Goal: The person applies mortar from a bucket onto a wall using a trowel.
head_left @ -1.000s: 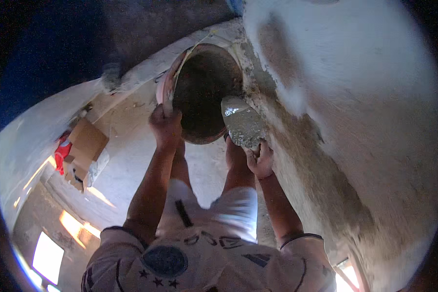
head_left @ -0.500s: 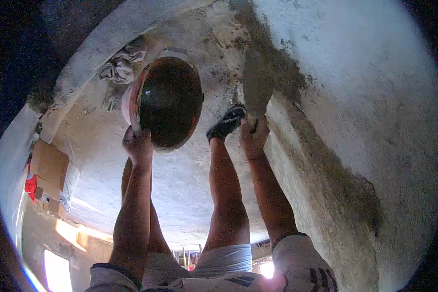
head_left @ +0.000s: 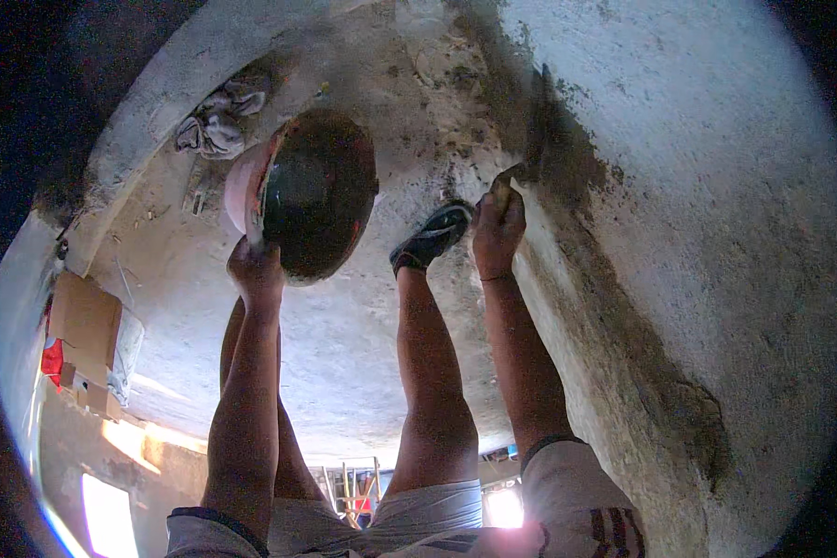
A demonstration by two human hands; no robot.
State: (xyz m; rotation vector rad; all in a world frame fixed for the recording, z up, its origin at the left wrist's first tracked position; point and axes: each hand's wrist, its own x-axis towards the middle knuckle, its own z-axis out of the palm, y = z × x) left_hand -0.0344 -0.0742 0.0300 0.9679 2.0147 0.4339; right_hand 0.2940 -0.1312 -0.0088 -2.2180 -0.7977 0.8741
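Observation:
My left hand (head_left: pixel 259 260) is closed on the rim of a pink, round basin (head_left: pixel 242 191), tilted toward me, its dark interior (head_left: pixel 318 193) showing. My right hand (head_left: pixel 498 220) grips the handle of a trowel (head_left: pixel 516 172), whose blade is angled nearly edge-on against the dark, damp band (head_left: pixel 577 163) along the wall. Whether mortar is still on the blade I cannot tell. My shoe (head_left: pixel 432 232) is just left of my right hand.
A pale plastered wall (head_left: pixel 707 205) fills the right side. Crumpled grey cloth (head_left: pixel 216 130) lies at upper left, near a low ledge (head_left: pixel 130 121). Cardboard (head_left: pixel 88 325) and a red item (head_left: pixel 52 361) are at left. Wooden poles (head_left: pixel 355 488) stand in the distance.
The trowel, earlier face-up with wet grey mortar, has moved up and right onto the wall's dark band and turned edge-on. The basin sits farther left in view, still held.

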